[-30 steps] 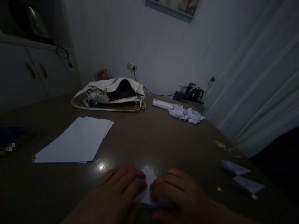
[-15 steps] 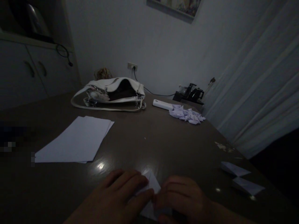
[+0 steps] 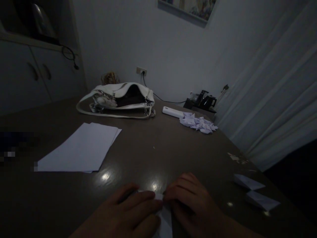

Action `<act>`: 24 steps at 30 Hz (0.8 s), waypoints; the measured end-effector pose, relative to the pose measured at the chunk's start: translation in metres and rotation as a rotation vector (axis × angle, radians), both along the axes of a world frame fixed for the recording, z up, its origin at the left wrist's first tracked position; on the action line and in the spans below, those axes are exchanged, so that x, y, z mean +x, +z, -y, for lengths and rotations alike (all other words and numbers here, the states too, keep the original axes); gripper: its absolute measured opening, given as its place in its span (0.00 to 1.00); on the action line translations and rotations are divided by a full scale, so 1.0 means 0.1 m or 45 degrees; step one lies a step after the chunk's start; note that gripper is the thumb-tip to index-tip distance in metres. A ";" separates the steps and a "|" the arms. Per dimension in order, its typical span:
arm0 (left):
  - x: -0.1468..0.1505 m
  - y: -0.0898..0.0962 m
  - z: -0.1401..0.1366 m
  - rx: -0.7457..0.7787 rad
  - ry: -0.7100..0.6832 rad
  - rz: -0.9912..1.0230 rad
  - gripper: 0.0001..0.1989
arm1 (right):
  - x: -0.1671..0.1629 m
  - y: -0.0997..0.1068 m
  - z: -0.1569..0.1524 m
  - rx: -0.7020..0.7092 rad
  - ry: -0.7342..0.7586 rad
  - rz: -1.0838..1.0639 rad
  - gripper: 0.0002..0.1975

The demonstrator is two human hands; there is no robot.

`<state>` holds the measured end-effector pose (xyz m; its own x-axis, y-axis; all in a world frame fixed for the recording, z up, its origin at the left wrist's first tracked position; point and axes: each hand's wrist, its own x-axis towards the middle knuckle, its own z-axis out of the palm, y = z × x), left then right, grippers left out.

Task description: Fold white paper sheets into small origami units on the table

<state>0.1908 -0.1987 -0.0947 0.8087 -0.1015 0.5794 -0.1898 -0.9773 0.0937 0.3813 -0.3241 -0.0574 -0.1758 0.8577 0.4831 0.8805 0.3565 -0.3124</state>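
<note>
**Left hand (image 3: 130, 211) and right hand (image 3: 190, 201) both touching folded white paper (image 3: 165, 221)**

The left hand is lying palm down with its fingers reaching across the paper; its thumb is not showing, so I cannot tell whether it is gripping or only resting. The right hand is curling its fingers, the tips meeting the paper's far end; whether they are pinching it, I cannot tell. The paper is sitting between the hands at the near side of the dark surface (image 3: 138, 152), largely covered by the left fingers.

Beyond and left of the left hand, a stack of white sheets (image 3: 79, 148) is lying flat, its edges slightly out of line. To the right of the right hand, two folded paper pieces (image 3: 249, 182) are lying close together. Farther back, a heap of folded paper pieces (image 3: 198, 124) is resting against the end of a long white object (image 3: 172, 112). A white bag (image 3: 109, 88) is standing open to the left of that object, its strap trailing in front.
</note>
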 end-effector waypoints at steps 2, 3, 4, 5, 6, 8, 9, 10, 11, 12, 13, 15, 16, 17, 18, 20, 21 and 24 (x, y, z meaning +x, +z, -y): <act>0.00 0.00 0.00 0.000 0.011 -0.020 0.12 | 0.00 -0.01 0.00 0.027 0.014 0.019 0.09; 0.00 0.00 0.00 -0.009 0.014 -0.028 0.11 | 0.00 -0.01 0.00 0.039 0.017 0.036 0.09; 0.00 0.00 0.01 -0.022 0.019 -0.036 0.11 | 0.00 -0.01 0.00 0.050 0.019 0.052 0.10; 0.01 0.00 0.01 -0.033 0.015 -0.048 0.12 | 0.00 -0.01 0.00 0.062 0.023 0.065 0.10; 0.01 0.00 0.00 -0.041 0.012 -0.055 0.12 | -0.01 -0.01 0.00 0.076 0.029 0.076 0.10; 0.02 0.00 0.00 -0.056 0.002 -0.044 0.11 | -0.01 -0.01 0.01 0.104 0.030 0.086 0.10; 0.02 0.00 0.00 -0.058 -0.002 -0.036 0.11 | -0.02 -0.01 0.01 0.109 0.032 0.092 0.10; 0.03 0.00 0.00 -0.061 -0.004 -0.027 0.11 | -0.02 -0.01 0.01 0.112 0.038 0.098 0.10; 0.03 -0.01 0.00 -0.063 -0.008 -0.018 0.10 | -0.02 -0.01 0.01 0.117 0.047 0.101 0.10; 0.03 -0.01 0.00 -0.065 0.001 -0.016 0.11 | -0.02 -0.01 0.01 0.119 0.054 0.101 0.10; 0.03 0.00 0.00 -0.066 0.006 -0.023 0.11 | -0.02 -0.01 0.01 0.121 0.063 0.101 0.10; 0.03 0.00 0.00 -0.063 0.010 -0.055 0.10 | -0.03 0.00 0.01 0.119 0.081 0.100 0.10; 0.02 0.00 0.00 -0.062 0.002 -0.061 0.10 | -0.03 0.00 0.01 0.111 0.087 0.092 0.10; 0.02 0.00 0.00 -0.063 -0.003 -0.061 0.11 | -0.02 0.00 0.01 0.087 0.095 0.082 0.10; 0.02 0.01 -0.01 -0.069 -0.009 -0.058 0.11 | -0.02 0.01 0.01 0.054 0.105 0.067 0.10; 0.03 0.01 -0.01 -0.079 -0.013 -0.045 0.11 | -0.01 0.03 0.02 -0.026 0.131 0.037 0.11; 0.03 0.02 -0.01 -0.082 -0.012 -0.044 0.11 | -0.01 0.03 0.02 -0.066 0.150 0.031 0.12; 0.03 0.05 -0.01 -0.080 -0.010 -0.043 0.10 | 0.01 0.06 0.02 -0.134 0.199 0.045 0.11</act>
